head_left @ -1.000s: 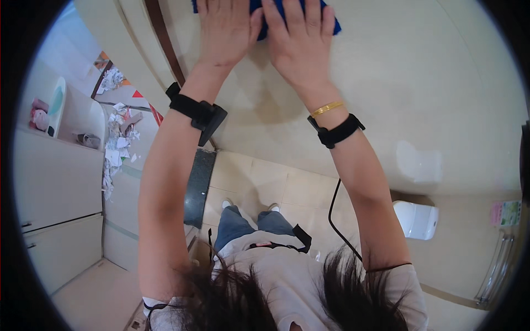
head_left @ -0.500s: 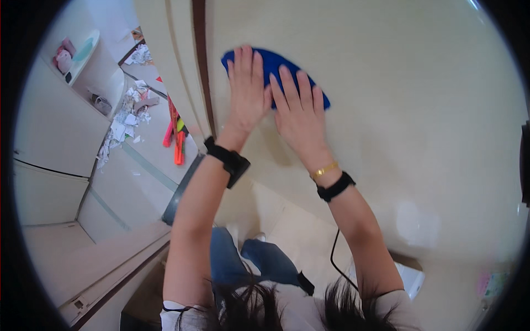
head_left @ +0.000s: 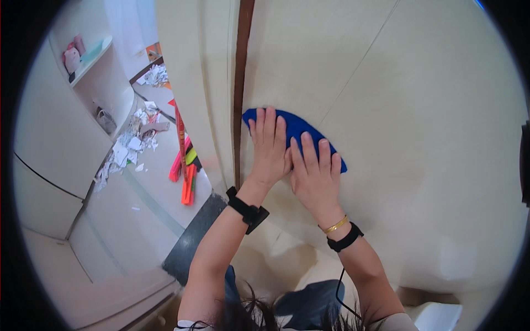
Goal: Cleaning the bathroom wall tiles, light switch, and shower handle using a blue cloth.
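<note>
"Pressing on what, those two hands?"

"A dark blue, curved cloth, lying on a big, smooth, cream surface."

"Where is it under them?"

"Under the fingers of the bare left hand and the bare right hand. The left fingers reach near its top edge; blue peeks out past the right ones."

"Do they squeeze it?"

"No, the fingers lie straight and flat on top, not curled around it."

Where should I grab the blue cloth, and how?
Probably pinch the blue cloth by its right corner, coming from the right: that thin tip pokes out past the right hand, with pale wall beside it. The left corner sits close to the brown strip, leaving less room.
</note>
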`<control>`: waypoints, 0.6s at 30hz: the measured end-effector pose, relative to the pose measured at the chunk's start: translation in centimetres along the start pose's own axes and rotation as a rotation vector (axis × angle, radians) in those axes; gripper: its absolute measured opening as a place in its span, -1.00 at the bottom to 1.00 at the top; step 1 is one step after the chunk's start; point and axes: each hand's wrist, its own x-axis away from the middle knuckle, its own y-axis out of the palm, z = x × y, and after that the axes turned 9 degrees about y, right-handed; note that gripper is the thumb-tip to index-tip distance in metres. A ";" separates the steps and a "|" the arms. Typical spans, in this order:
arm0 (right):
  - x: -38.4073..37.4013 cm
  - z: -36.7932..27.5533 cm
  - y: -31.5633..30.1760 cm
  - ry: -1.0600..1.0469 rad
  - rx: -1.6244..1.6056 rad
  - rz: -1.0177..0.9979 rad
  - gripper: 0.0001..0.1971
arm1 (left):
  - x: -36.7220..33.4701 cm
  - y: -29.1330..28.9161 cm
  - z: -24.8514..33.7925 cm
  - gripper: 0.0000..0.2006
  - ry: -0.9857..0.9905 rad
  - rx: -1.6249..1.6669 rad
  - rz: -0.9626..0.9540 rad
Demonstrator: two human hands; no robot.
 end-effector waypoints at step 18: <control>14.0 -1.4 4.4 -0.019 -0.177 -0.134 -0.53 | 15.0 3.2 3.7 -0.36 -0.026 0.032 -0.104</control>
